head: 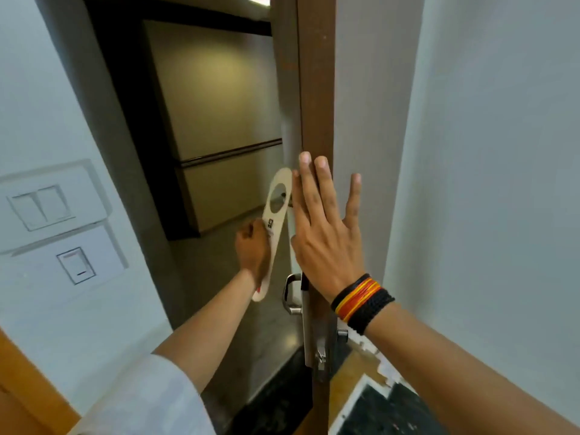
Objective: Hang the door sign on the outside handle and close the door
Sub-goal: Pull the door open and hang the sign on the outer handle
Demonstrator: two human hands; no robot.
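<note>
Left hand gripping door sign; right hand spread flat, steadying door edge. Lower ring toward five o'clock, over outside handle.

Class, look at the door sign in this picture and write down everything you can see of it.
The door sign is a long, flat, pale cream hanger that looks like card or thin plastic, with rounded ends and a large oval hole near its top. A small dark printed mark sits below the hole, and a bit of red shows near the bottom end. It is held upright, leaning slightly, gripped around its middle by the left hand. It is beside the door's edge, above the outside handle, and not yet hung.
</note>
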